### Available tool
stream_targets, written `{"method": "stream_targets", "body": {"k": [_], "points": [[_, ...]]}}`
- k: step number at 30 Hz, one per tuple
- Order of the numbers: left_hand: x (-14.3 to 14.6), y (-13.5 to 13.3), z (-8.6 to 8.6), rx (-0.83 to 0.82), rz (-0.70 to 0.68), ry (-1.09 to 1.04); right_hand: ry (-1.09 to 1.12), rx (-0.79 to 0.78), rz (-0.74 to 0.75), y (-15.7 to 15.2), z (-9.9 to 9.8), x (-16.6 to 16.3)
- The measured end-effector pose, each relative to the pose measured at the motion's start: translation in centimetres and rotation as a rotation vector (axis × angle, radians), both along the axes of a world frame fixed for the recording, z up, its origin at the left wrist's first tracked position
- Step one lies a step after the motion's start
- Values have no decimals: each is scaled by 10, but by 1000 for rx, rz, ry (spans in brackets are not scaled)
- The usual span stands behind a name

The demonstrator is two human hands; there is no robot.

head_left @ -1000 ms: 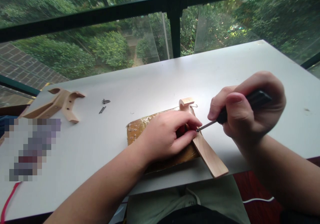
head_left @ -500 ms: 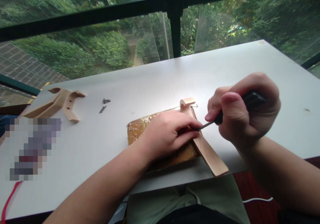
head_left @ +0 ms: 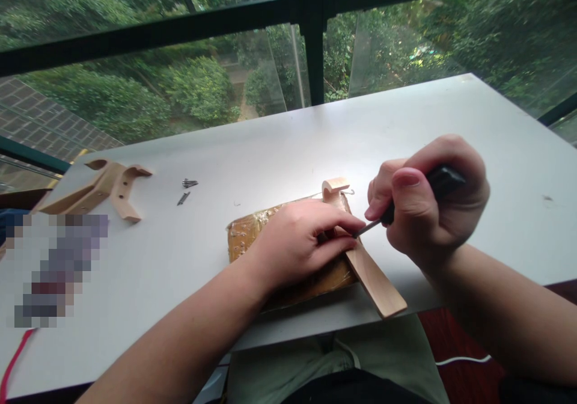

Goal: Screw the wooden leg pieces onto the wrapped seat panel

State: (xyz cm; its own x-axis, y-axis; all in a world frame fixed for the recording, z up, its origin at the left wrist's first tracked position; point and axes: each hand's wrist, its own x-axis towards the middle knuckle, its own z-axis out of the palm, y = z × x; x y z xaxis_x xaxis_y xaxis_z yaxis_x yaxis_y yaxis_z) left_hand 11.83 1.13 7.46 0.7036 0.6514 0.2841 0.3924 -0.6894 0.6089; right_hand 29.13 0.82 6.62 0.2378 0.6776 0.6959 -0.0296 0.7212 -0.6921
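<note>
My right hand (head_left: 435, 202) is closed round the dark handle of a screwdriver (head_left: 444, 181), its thin metal shaft slanting down to the left. The shaft's tip meets the fingertips of my left hand (head_left: 306, 235), over a pale wooden piece (head_left: 376, 281) with a hooked upper end. Left fingers and thumb are pressed together on that wooden piece; whatever sits between the fingertips is hidden. Under it lies a brown block wrapped in clear tape (head_left: 243, 235), partly covered by my left hand. The wood's lower end juts past the block toward the table's front edge.
On the white table (head_left: 406, 115), several screws (head_left: 189, 183) lie left of the block. Farther left rests a branched wooden part (head_left: 106, 187) with holes. A blurred-out item (head_left: 63, 266) and a red cord (head_left: 18, 356) are at the left edge. Windows stand behind.
My right hand and the screwdriver have shifted slightly left, toward my left fingertips. My left hand keeps its hold, and the whole view has drifted a little.
</note>
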Motion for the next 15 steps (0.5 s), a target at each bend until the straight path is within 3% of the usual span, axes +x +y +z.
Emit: {"method": "stream_targets", "body": {"k": [15], "points": [[0, 1, 0, -35, -7, -15, -41, 39, -6, 0, -2, -3]]}}
